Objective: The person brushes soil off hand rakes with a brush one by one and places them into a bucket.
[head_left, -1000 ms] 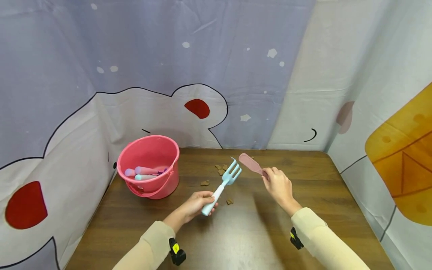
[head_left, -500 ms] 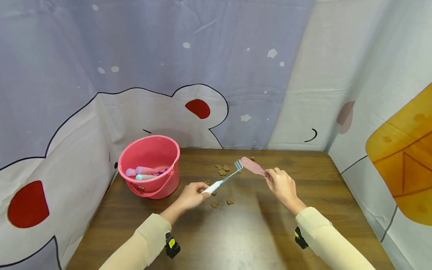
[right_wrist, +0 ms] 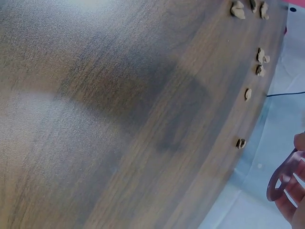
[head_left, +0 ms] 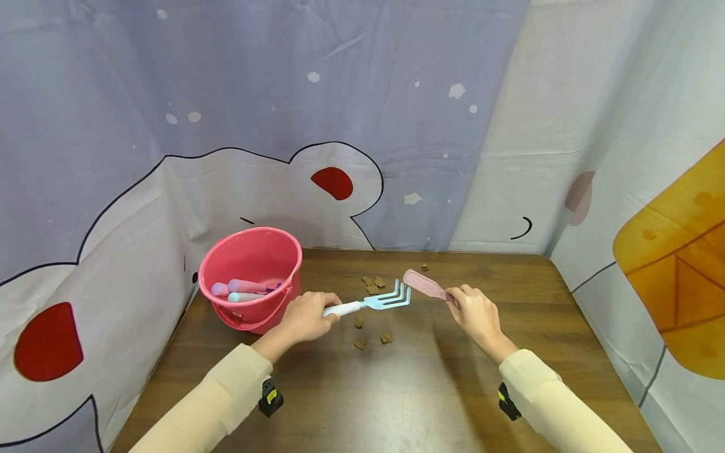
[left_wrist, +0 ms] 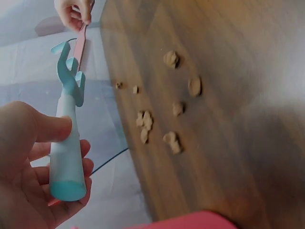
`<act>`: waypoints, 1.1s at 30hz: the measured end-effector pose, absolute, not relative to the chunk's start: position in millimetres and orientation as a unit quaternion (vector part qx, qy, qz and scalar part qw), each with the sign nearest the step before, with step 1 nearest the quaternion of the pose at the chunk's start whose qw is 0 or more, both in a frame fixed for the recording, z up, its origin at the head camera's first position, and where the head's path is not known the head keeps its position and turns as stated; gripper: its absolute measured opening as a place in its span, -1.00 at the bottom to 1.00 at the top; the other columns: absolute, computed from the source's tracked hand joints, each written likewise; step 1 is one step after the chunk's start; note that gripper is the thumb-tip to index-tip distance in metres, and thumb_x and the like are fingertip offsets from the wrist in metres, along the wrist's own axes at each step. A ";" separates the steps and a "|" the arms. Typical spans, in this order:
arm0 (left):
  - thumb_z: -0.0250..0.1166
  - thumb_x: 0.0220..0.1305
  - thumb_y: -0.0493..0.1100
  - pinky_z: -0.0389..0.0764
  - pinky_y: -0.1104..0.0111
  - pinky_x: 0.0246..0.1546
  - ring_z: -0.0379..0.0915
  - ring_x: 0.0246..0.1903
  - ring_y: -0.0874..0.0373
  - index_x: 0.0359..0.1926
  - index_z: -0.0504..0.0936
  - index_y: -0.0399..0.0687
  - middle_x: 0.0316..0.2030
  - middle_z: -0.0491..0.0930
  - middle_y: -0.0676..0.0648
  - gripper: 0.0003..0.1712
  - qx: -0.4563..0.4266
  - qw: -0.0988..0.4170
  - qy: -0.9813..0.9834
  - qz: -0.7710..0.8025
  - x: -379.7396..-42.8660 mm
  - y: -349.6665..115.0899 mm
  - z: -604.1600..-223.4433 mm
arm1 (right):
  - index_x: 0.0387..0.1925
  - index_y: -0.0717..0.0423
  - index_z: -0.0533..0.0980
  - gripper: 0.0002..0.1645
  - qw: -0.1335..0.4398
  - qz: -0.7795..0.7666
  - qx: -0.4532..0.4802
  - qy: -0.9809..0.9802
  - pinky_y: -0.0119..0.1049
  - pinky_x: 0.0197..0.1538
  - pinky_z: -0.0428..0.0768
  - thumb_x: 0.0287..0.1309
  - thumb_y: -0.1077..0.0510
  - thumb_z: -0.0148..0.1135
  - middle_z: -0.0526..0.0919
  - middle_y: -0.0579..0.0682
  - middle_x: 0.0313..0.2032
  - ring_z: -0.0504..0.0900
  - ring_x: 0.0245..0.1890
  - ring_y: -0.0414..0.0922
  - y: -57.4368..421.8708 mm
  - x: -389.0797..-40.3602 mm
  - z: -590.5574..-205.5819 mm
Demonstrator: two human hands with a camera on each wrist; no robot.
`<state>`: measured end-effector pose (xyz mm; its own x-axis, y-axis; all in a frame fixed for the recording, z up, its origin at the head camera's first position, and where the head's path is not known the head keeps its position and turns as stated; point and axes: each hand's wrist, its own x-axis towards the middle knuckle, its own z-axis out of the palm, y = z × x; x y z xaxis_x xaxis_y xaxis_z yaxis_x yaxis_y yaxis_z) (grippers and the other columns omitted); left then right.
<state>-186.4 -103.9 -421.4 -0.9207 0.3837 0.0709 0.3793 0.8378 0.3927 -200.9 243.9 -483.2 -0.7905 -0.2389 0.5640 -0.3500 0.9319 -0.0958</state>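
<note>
My left hand grips the white handle of a light-blue toy rake, held above the table with its bent tines pointing right. In the left wrist view the thumb presses along that handle. My right hand pinches the handle of a pink, flat-headed toy tool, whose textured head points left, close by the rake's tines. At the edge of the right wrist view only the looped end of its handle and some fingers show. Several small brown pieces lie scattered on the table below.
A pink bucket stands at the back left, near my left hand, with purple and light-blue handled tools in it. The wooden table meets printed fabric at its back and sides.
My left hand has shifted left and up toward the bucket, and the rake has turned from pointing upward to lying nearly level. The right hand has moved slightly right with the pink tool.
</note>
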 end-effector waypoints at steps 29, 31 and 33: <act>0.29 -0.11 -0.17 0.33 0.32 -0.74 0.31 -0.61 0.09 -0.21 0.55 -0.03 -0.50 0.44 -0.04 -0.68 0.117 -0.109 0.982 0.096 -207.5 -184.7 -352.7 | -0.35 0.01 0.58 -0.74 0.277 0.093 0.157 -0.943 -0.16 -0.59 0.46 -0.24 0.16 0.32 0.56 -0.05 -0.47 0.52 -0.53 -0.03 248.6 -198.0 -483.3; 0.28 -0.09 -0.18 0.32 0.32 -0.74 0.30 -0.62 0.08 -0.20 0.54 -0.04 -0.49 0.44 -0.05 -0.68 0.109 -0.107 0.984 0.095 -208.8 -190.5 -350.0 | -0.35 0.01 0.58 -0.74 0.279 0.092 0.157 -0.943 -0.16 -0.60 0.46 -0.24 0.16 0.32 0.56 -0.05 -0.48 0.52 -0.53 -0.03 249.0 -197.8 -483.5; 0.26 -0.07 -0.18 0.32 0.30 -0.72 0.31 -0.61 0.07 -0.20 0.54 -0.05 -0.49 0.45 -0.06 -0.69 0.104 -0.107 0.985 0.089 -210.2 -197.2 -347.1 | -0.36 0.01 0.58 -0.74 0.282 0.090 0.158 -0.942 -0.16 -0.61 0.45 -0.24 0.16 0.33 0.56 -0.05 -0.48 0.52 -0.54 -0.04 249.4 -197.9 -483.6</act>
